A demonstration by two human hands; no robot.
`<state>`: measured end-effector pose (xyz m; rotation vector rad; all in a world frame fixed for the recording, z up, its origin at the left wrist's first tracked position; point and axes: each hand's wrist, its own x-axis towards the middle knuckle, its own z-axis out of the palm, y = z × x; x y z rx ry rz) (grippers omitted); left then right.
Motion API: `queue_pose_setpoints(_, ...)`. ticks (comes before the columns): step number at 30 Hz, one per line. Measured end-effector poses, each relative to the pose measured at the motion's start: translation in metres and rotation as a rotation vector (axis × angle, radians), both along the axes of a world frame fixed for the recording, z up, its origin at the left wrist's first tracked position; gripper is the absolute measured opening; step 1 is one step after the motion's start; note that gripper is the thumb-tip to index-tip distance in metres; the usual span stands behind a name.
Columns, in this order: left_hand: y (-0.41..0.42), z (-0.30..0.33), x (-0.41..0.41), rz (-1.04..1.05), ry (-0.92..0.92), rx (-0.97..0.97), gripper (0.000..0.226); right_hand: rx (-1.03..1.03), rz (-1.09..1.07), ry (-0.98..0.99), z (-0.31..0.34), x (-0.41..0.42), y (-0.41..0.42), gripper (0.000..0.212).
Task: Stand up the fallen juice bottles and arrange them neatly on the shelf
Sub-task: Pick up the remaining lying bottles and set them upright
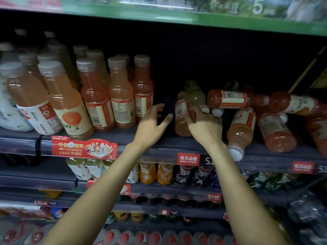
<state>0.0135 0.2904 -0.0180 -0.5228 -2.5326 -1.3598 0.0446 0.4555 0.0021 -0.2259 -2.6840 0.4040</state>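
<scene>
Several orange and red juice bottles [122, 96] stand upright in rows on the left half of the dark shelf [159, 142]. On the right half a pile of fallen bottles lies on its side, among them a red one [233, 99], an orange one [241, 128] with its cap over the shelf edge, and a greenish one [196, 96]. My right hand [203, 124] grips a pinkish-orange bottle [180, 121] at the pile's left end. My left hand [152, 124] hovers with spread fingers in the gap between the standing rows and that bottle, holding nothing.
Another fallen red bottle [276, 131] and more lie at the far right. A red promo tag [83, 147] and price labels [188, 159] hang on the shelf edge. Lower shelves hold tea and juice bottles [146, 172]. A green shelf front [177, 16] runs overhead.
</scene>
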Motion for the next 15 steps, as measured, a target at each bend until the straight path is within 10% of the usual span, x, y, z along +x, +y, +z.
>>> queue_pose_setpoints(8,0.053,0.030,-0.026,-0.039,-0.245,-0.300,0.081,0.066,0.058,-0.034,0.004,-0.006,0.024,0.037)
queue_pose_setpoints(15,0.025,0.041,-0.019,-0.191,-0.259,-0.447,0.063,0.074,0.106,-0.290,0.005,-0.022,0.034,0.058)
